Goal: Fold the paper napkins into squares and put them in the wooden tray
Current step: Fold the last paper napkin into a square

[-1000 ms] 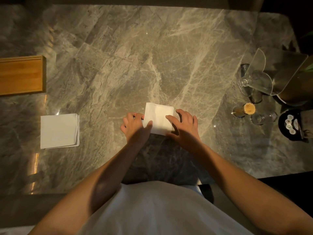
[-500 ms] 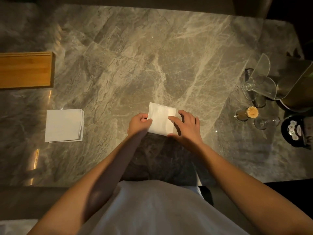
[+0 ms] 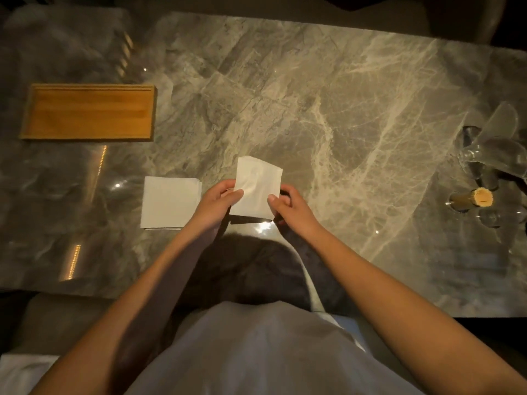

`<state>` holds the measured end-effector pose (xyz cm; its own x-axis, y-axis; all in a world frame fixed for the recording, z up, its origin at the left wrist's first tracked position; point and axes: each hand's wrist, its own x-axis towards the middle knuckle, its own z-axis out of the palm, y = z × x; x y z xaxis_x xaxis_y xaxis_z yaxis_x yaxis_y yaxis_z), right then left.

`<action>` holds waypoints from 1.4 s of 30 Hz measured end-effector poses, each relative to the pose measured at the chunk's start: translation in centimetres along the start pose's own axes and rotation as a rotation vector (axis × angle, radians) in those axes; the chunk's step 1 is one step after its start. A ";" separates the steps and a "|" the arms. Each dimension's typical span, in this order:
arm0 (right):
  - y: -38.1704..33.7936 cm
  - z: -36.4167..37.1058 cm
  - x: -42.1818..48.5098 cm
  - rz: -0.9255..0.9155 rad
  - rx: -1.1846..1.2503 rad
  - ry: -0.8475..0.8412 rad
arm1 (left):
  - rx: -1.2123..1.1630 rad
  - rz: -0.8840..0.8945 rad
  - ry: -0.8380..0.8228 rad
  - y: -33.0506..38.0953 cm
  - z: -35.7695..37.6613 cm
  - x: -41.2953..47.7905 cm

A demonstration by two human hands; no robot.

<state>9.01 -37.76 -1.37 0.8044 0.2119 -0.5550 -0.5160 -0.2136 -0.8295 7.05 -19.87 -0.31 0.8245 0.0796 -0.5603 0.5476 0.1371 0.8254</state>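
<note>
A white folded napkin (image 3: 258,186) is lifted off the marble table, tilted, and held by both hands. My left hand (image 3: 218,205) pinches its left edge with the thumb on top. On its lower right corner my right hand (image 3: 289,208) pinches it. A stack of white unfolded napkins (image 3: 169,202) lies flat on the table just left of my left hand. The wooden tray (image 3: 88,112) sits at the far left of the table with nothing visible inside it.
The grey marble table (image 3: 313,109) spreads wide in front. At the right edge stand clear glassware (image 3: 496,149) and a toothpick holder (image 3: 474,198). The table's near edge runs just in front of my body.
The napkin lay pressed flat on the table under both hands; both hands have now raised it and hold it by its edges. The view has swung left, bringing the tray and stack inward.
</note>
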 end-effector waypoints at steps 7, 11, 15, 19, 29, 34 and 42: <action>-1.2 8.5 1.3 0.052 0.057 -0.016 | 0.133 -0.007 0.014 0.4 -9.2 -1.7; -1.9 11.2 2.3 -0.018 -0.131 -0.039 | 0.184 -0.002 0.120 0.2 -12.5 -2.1; -2.0 13.5 2.9 -0.038 -0.192 -0.015 | 0.235 0.056 0.226 -1.4 -14.8 -1.1; -1.5 15.2 3.4 0.000 -0.206 0.017 | 0.339 0.107 0.299 -2.7 -16.7 0.2; -0.2 17.3 4.5 -0.001 -0.279 0.149 | 0.413 0.153 0.364 -3.9 -18.4 1.9; 0.1 17.3 4.9 -0.015 -0.326 0.186 | 0.424 0.196 0.394 -3.9 -18.0 2.2; 0.4 17.1 4.7 -0.033 -0.416 0.221 | 0.550 0.260 0.420 -4.4 -18.0 2.0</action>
<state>7.54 -20.57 -5.34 0.8849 0.0264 -0.4651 -0.3641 -0.5835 -0.7259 3.78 -2.51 -6.30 0.8737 0.4286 -0.2301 0.4255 -0.4438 0.7887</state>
